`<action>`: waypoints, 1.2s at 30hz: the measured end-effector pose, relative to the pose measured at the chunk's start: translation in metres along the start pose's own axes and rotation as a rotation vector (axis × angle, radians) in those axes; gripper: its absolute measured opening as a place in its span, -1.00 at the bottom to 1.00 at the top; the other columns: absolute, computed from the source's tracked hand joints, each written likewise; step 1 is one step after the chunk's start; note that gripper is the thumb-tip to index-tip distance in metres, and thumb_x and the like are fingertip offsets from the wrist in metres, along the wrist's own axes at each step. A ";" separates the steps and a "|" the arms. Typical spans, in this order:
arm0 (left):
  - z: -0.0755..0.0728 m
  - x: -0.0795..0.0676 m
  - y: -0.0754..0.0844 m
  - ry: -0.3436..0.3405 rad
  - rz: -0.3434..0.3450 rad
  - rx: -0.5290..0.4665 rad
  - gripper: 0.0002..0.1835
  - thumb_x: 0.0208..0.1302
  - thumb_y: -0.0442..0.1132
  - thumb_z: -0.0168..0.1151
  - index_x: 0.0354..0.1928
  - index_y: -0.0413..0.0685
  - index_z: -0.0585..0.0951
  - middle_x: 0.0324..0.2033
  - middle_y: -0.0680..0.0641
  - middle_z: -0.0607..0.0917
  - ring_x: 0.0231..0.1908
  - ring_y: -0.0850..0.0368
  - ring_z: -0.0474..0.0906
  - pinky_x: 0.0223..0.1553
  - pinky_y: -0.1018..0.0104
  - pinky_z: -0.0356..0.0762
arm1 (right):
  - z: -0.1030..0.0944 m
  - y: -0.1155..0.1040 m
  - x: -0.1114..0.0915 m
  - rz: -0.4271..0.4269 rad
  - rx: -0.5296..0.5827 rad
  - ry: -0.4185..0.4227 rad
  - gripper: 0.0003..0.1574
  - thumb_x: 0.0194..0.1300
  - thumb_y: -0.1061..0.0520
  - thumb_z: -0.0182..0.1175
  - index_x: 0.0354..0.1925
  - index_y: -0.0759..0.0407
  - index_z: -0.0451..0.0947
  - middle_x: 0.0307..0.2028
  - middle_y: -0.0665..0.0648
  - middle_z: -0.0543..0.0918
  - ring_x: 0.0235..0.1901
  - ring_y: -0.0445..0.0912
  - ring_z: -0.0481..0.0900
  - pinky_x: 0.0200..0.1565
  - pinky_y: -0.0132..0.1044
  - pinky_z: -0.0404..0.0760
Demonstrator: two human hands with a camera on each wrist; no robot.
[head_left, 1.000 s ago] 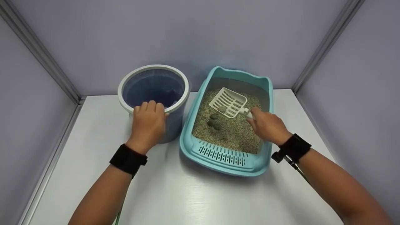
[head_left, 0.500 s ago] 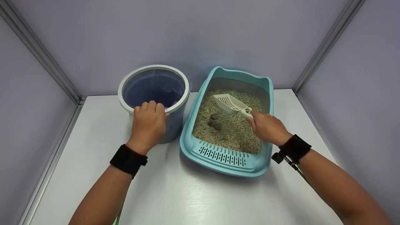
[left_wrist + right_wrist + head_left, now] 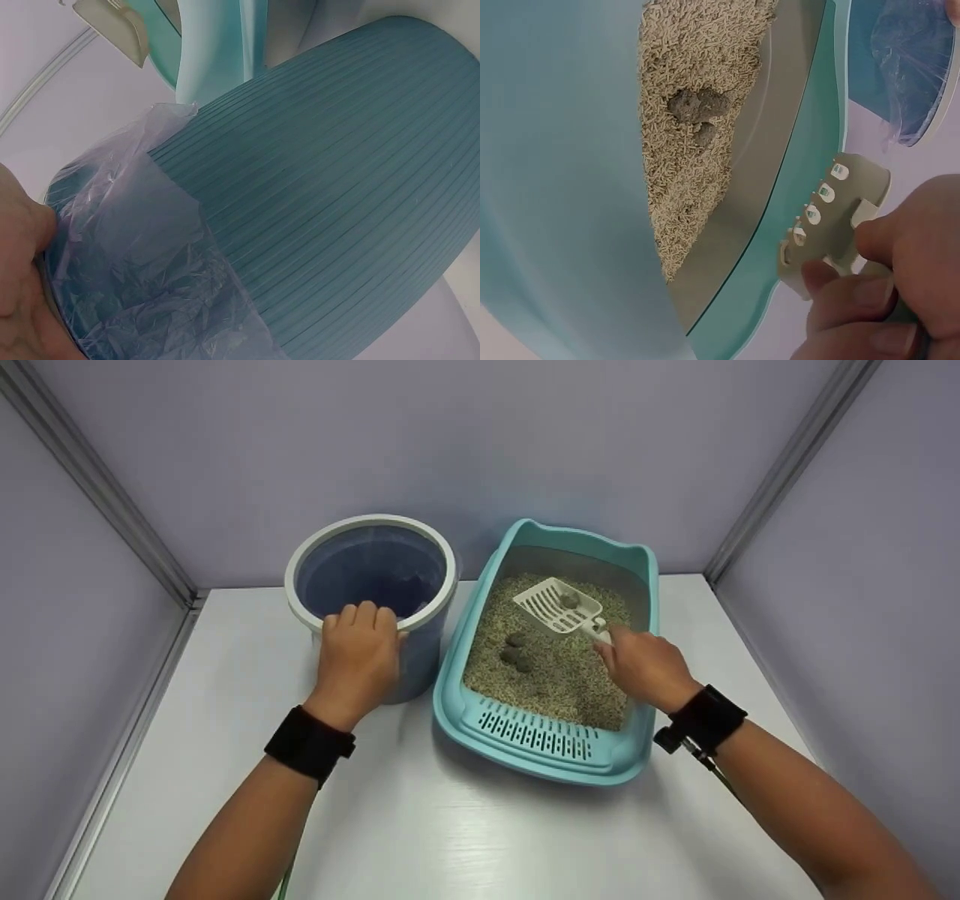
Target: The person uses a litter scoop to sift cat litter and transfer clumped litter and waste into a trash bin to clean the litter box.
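Note:
My right hand grips the handle of a white slotted scoop, held above the litter in the teal litter box. One grey clump lies in the scoop. More grey clumps lie on the tan litter below. My left hand rests on the near rim of a round bin lined with a clear bag. In the right wrist view my fingers curl round the scoop.
The bin and litter box stand side by side on a white table. Grey walls with metal corner posts close in the back and both sides.
The scoop went from flat over the litter to tilted and dipped, then came up level at the far end with one clump in it. The left hand stayed put.

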State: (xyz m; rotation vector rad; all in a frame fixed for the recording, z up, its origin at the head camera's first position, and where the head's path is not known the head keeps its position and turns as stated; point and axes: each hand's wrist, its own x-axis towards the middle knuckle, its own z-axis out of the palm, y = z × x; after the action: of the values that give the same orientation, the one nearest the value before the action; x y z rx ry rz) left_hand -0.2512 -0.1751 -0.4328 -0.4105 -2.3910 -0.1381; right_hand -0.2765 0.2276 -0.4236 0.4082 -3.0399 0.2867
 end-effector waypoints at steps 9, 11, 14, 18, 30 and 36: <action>0.001 -0.001 -0.001 -0.002 -0.004 0.008 -0.71 0.50 -0.13 0.14 -0.32 -0.20 0.44 -0.41 -0.22 0.48 -0.37 -0.21 0.43 -0.33 -0.01 0.26 | 0.001 0.000 0.000 -0.008 -0.004 0.086 -0.61 0.58 -0.08 0.12 -0.03 0.25 0.46 -0.45 0.29 0.68 -0.49 0.23 0.68 -0.45 0.12 0.59; 0.002 -0.001 -0.001 0.005 -0.003 0.009 -0.70 0.49 -0.12 0.14 -0.32 -0.20 0.43 -0.41 -0.21 0.48 -0.38 -0.21 0.42 -0.33 -0.01 0.25 | 0.001 0.000 0.000 -0.012 0.006 0.090 -0.60 0.57 -0.08 0.12 0.00 0.25 0.46 -0.44 0.28 0.68 -0.50 0.21 0.67 -0.45 0.11 0.60; 0.002 -0.001 -0.001 0.010 -0.004 0.007 -0.70 0.50 -0.12 0.14 -0.33 -0.21 0.43 -0.42 -0.22 0.48 -0.39 -0.21 0.42 -0.34 0.00 0.25 | 0.001 -0.001 0.001 -0.007 0.033 0.073 -0.62 0.57 -0.09 0.12 -0.01 0.23 0.46 -0.42 0.26 0.67 -0.50 0.16 0.65 -0.45 0.05 0.58; 0.000 0.000 -0.001 -0.017 -0.012 -0.003 -0.70 0.52 -0.11 0.11 -0.31 -0.21 0.44 -0.41 -0.22 0.48 -0.38 -0.21 0.42 -0.32 -0.01 0.25 | -0.001 -0.002 0.002 0.004 0.059 0.045 -0.65 0.58 -0.08 0.12 -0.03 0.20 0.48 -0.41 0.24 0.66 -0.50 0.12 0.62 -0.46 -0.02 0.53; 0.003 0.001 -0.001 0.065 0.018 -0.007 -0.65 0.54 -0.08 0.07 -0.36 -0.20 0.41 -0.44 -0.20 0.45 -0.42 -0.19 0.38 -0.36 0.00 0.22 | -0.023 -0.005 0.005 0.000 0.092 0.036 -0.57 0.58 -0.05 0.12 0.13 0.26 0.54 -0.40 0.20 0.65 -0.52 0.04 0.58 -0.47 -0.13 0.47; 0.004 -0.001 -0.001 0.079 0.019 -0.018 -0.66 0.52 -0.09 0.09 -0.36 -0.21 0.41 -0.45 -0.21 0.45 -0.42 -0.20 0.38 -0.36 0.00 0.20 | -0.033 -0.008 0.006 0.014 0.115 0.024 -0.53 0.58 -0.06 0.10 0.17 0.28 0.53 -0.39 0.18 0.64 -0.48 0.03 0.60 -0.41 -0.09 0.50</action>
State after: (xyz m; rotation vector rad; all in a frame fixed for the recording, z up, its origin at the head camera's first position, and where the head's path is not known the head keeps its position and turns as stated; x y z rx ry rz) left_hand -0.2534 -0.1752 -0.4361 -0.4280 -2.3088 -0.1640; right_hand -0.2788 0.2248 -0.3890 0.3867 -3.0133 0.4651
